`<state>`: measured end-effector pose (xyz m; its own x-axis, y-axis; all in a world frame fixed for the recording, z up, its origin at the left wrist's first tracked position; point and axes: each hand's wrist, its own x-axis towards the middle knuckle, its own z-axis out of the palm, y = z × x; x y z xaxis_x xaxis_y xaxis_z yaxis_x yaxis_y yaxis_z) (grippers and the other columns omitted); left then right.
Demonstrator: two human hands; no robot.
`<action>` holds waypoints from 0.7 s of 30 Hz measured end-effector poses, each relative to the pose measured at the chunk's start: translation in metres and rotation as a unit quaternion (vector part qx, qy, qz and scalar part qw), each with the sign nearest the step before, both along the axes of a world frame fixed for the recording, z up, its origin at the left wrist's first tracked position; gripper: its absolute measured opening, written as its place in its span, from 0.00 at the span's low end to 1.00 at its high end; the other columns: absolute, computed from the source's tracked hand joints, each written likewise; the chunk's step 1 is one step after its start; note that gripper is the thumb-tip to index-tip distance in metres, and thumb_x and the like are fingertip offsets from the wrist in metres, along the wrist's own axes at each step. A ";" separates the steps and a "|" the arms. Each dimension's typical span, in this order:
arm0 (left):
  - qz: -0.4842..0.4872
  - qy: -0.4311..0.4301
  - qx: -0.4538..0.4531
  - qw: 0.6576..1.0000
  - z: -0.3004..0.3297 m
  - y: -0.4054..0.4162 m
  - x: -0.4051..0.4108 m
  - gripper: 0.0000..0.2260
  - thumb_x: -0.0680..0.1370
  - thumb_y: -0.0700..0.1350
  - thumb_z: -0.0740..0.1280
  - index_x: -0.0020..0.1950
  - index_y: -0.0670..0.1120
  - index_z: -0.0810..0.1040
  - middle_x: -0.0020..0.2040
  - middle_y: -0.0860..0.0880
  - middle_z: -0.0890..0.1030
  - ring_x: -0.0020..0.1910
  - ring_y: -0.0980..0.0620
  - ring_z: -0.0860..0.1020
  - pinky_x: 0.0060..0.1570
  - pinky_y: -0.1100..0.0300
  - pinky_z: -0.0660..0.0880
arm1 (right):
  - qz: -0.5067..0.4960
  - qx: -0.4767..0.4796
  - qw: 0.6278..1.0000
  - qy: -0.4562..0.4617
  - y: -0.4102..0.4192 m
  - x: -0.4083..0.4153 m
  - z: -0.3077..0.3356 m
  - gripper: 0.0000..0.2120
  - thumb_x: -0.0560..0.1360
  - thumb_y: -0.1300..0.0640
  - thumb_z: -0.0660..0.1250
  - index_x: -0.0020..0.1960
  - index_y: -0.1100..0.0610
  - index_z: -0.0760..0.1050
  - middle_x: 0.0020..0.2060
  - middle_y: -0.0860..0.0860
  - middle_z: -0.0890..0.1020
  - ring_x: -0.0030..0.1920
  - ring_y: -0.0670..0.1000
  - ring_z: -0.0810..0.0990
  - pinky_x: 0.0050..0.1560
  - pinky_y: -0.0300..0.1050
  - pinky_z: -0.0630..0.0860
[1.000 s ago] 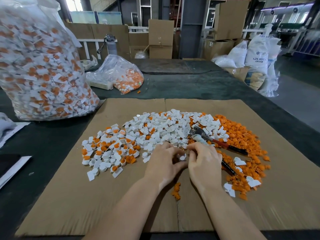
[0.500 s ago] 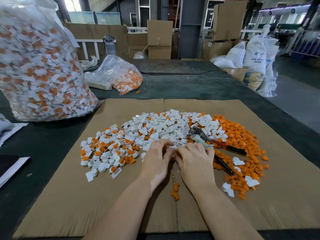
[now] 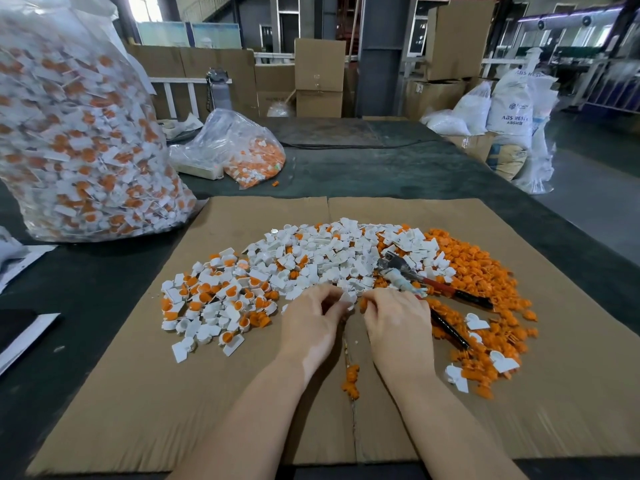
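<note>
A white cap [image 3: 347, 298] is pinched by the left hand [image 3: 308, 327], and an orange plug [image 3: 362, 304] is pinched by the right hand [image 3: 398, 327], above the cardboard [image 3: 138, 393].

Left hand [image 3: 310, 329]: fingers [image 3: 330, 295] pinched a white cap [image 3: 347, 299].
Right hand [image 3: 398, 327]: fingers [image 3: 379, 298] pinched an orange plug [image 3: 362, 304], just beside that cap.
Pliers [image 3: 426, 282]: just beyond the right fingers.
Cardboard sheet [image 3: 138, 393]: beneath both.

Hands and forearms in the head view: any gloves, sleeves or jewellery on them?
Nothing worn shows. The left hand and right hand are ungloved, with no rings visible; both forearms are bare to the frame's lower edge, no sleeve, watch or band.
</note>
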<state>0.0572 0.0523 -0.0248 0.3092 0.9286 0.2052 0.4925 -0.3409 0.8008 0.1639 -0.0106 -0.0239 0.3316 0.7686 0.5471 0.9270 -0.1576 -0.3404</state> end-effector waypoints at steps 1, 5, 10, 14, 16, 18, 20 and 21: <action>0.004 -0.012 -0.002 1.000 0.001 -0.001 -0.001 0.02 0.77 0.47 0.67 0.48 0.54 0.77 0.39 0.62 0.76 0.40 0.62 0.73 0.37 0.79 0.65 | 0.019 0.021 0.999 0.044 -0.001 0.001 0.001 0.03 0.70 0.66 0.72 0.42 0.60 0.80 0.35 0.53 0.82 0.38 0.56 0.80 0.43 0.52 0.74; -0.006 -0.029 -0.009 1.000 0.002 -0.003 -0.002 0.05 0.77 0.44 0.67 0.45 0.55 0.74 0.37 0.63 0.75 0.37 0.67 0.73 0.37 0.81 0.65 | 0.055 0.045 0.991 0.111 -0.004 0.003 0.002 0.02 0.74 0.62 0.69 0.45 0.58 0.81 0.37 0.50 0.83 0.39 0.51 0.79 0.46 0.47 0.73; -0.011 -0.050 -0.028 0.998 0.001 -0.003 -0.003 0.02 0.77 0.44 0.67 0.46 0.52 0.77 0.38 0.58 0.78 0.38 0.63 0.75 0.36 0.78 0.67 | 0.052 0.005 0.995 0.088 -0.003 0.002 0.003 0.04 0.74 0.58 0.68 0.42 0.58 0.79 0.34 0.50 0.81 0.37 0.51 0.78 0.47 0.49 0.71; -0.012 -0.048 -0.031 0.998 0.002 -0.003 -0.003 0.03 0.76 0.44 0.68 0.46 0.52 0.77 0.37 0.57 0.79 0.37 0.61 0.76 0.35 0.76 0.68 | 0.042 0.014 0.997 0.069 -0.004 -0.001 0.004 0.06 0.72 0.61 0.70 0.36 0.58 0.76 0.28 0.50 0.78 0.31 0.52 0.75 0.43 0.49 0.68; -0.014 -0.045 -0.033 0.998 0.001 -0.004 -0.003 0.03 0.76 0.44 0.69 0.45 0.52 0.77 0.37 0.56 0.79 0.38 0.60 0.77 0.36 0.73 0.69 | 0.037 0.021 0.997 0.065 -0.005 -0.001 0.004 0.08 0.70 0.62 0.71 0.34 0.59 0.75 0.26 0.50 0.76 0.28 0.52 0.74 0.42 0.49 0.68; -0.017 -0.044 -0.036 0.998 0.000 -0.005 -0.003 0.03 0.76 0.45 0.69 0.44 0.52 0.78 0.38 0.54 0.80 0.39 0.58 0.78 0.38 0.69 0.71 | 0.035 0.028 0.997 0.059 -0.006 -0.002 0.004 0.10 0.69 0.63 0.72 0.32 0.59 0.73 0.24 0.50 0.74 0.26 0.52 0.73 0.42 0.49 0.69; -0.019 -0.053 -0.037 0.998 0.000 -0.006 -0.003 0.04 0.75 0.44 0.70 0.43 0.52 0.78 0.38 0.53 0.80 0.38 0.56 0.78 0.38 0.66 0.72 | 0.032 0.033 0.998 0.051 -0.005 -0.002 0.003 0.11 0.68 0.64 0.73 0.31 0.59 0.72 0.23 0.50 0.74 0.25 0.52 0.72 0.41 0.49 0.70; -0.021 -0.058 -0.038 0.997 0.000 -0.006 -0.003 0.04 0.75 0.44 0.70 0.42 0.53 0.77 0.37 0.53 0.80 0.38 0.56 0.78 0.37 0.67 0.72 | 0.027 0.034 0.998 0.047 -0.006 -0.002 0.003 0.12 0.68 0.64 0.73 0.31 0.59 0.72 0.22 0.49 0.73 0.25 0.52 0.72 0.41 0.49 0.69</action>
<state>0.0542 0.0460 -0.0248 0.3256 0.9300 0.1707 0.3814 -0.2944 0.8763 0.1621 -0.0161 -0.0213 0.3428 0.7496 0.5663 0.8968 -0.0816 -0.4348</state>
